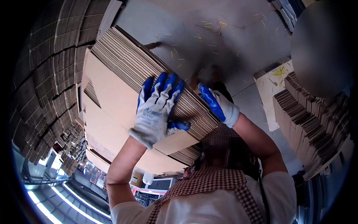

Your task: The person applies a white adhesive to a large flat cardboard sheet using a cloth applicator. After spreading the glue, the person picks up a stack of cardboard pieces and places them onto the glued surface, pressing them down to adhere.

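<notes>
Brown cardboard sheets (125, 58), packed face to face, run from beside the person's checked apron (201, 183) toward the upper left, their support hidden. Across their edges, near the apron end, lies the gloved left hand (154, 112), fingers spread, gripping nothing visibly; the right hand (219, 104), fingers together, meets the outer side, its hold impossible to tell.

Blue txt (152, 113) on L glove (151, 118) back, mostly too blurred to read.
</notes>
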Action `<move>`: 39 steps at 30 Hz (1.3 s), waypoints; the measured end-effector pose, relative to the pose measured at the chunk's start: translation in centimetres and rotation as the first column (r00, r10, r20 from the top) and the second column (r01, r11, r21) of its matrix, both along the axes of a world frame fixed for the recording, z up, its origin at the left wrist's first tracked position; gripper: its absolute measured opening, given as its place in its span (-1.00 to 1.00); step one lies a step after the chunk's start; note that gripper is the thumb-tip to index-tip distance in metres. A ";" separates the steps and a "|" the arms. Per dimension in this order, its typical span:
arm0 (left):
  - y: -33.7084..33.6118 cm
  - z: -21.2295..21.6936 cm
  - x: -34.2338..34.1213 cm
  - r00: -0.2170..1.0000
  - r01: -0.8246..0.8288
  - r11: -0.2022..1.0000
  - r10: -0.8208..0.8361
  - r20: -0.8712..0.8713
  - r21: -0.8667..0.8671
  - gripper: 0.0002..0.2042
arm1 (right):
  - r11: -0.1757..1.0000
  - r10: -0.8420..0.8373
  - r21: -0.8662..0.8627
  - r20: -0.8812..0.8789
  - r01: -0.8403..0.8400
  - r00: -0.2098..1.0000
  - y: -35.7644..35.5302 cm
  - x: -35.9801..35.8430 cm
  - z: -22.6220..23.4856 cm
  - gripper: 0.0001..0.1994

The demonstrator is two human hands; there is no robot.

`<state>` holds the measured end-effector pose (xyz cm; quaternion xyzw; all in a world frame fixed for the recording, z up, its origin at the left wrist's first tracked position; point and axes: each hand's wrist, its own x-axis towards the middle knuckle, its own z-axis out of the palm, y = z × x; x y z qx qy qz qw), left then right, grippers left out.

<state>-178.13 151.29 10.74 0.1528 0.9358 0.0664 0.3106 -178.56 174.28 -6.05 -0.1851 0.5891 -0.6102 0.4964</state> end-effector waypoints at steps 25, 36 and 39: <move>0.8 -2.0 0.5 0.997 -0.029 0.999 0.028 0.068 0.016 -0.01 | 0.998 0.019 -0.031 -0.656 -0.052 0.754 0.5 0.3 -0.9 -0.59; -1.1 -2.0 3.7 0.991 -0.011 0.996 0.023 -0.130 0.090 -0.06 | 0.926 -0.301 0.023 0.645 0.376 0.702 0.2 0.6 1.6 -0.75; -1.4 -2.7 3.6 0.995 -0.053 0.997 0.058 -0.082 0.061 -0.06 | 0.993 0.117 0.095 -0.690 -0.071 0.715 0.2 -1.7 0.7 -0.80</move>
